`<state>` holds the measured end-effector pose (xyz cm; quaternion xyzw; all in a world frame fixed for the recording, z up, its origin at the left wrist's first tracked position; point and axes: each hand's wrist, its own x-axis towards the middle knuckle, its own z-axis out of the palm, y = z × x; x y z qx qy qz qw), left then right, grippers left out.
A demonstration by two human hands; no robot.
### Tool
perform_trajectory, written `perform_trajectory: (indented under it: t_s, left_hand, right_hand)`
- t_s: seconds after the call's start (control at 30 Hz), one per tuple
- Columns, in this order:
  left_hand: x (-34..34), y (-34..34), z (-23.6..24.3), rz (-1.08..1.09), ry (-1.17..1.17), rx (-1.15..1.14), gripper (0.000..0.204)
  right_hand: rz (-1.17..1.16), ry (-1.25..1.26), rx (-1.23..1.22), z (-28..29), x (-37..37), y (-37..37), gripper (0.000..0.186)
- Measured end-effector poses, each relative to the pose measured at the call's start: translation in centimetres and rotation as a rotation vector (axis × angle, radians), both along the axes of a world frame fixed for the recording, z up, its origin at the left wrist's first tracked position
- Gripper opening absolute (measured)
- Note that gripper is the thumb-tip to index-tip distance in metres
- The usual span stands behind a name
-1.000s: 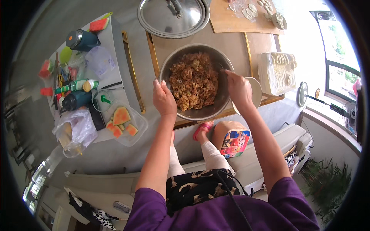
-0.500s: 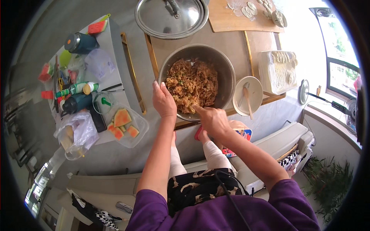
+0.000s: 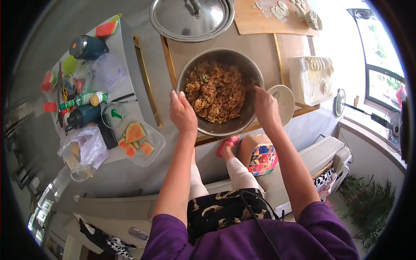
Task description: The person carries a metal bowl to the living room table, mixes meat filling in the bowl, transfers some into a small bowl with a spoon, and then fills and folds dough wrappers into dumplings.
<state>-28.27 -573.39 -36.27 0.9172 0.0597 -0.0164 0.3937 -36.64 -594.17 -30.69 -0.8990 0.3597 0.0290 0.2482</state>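
The right hand [image 3: 268, 106] has swung to the right of the steel bowl [image 3: 246, 105], fingers curled, grip unclear, while the left hand [image 3: 183, 113] braces open-fingered at its left, the mince [image 3: 216, 93] inside mostly mixed, stirring seemingly unfinished.

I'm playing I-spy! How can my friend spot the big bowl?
Find the tan table with gold strips. At its near edge, a wide, round steel bowl sits between the left hand and right hand. Unlike the smaller white bowl, it's full of chunky brown mix.
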Motion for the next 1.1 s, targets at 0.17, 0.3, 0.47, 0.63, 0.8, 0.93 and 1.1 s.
perform_trajectory:
  t_s: [0.17,0.3,0.47,0.63,0.8,0.93,1.1]
  left_hand:
    - [0.0,-0.4,-0.2,-0.017,-0.032,-0.028,0.026]
    - [0.3,0.2,-0.1,0.010,0.020,-0.031,0.037]
    - [0.0,-0.1,-0.2,0.021,0.031,0.017,0.042]
    - [0.2,-0.9,0.6,-0.012,0.010,0.002,0.038]
    - [-0.1,0.4,-0.6,-0.007,-0.124,0.097,0.031]
    - [0.0,-0.6,-0.5,-0.018,-0.092,0.082,0.032]
    - [0.4,-0.7,-0.2,-0.020,-0.082,-0.010,0.032]
  right_hand:
    - [0.048,-0.029,0.303,-2.4,5.0,2.9,0.028]
    - [0.279,-0.015,0.179,1.5,2.2,4.8,0.028]
    - [0.537,0.157,0.109,1.3,-0.8,9.3,0.036]
    - [0.433,0.200,-0.018,-1.2,1.1,5.2,0.038]
    - [0.241,0.141,-0.001,2.6,-1.0,1.9,0.033]
    - [0.090,0.173,0.002,-0.3,-3.3,1.4,0.029]
    - [-0.062,-0.017,0.262,-1.5,0.6,5.4,0.030]
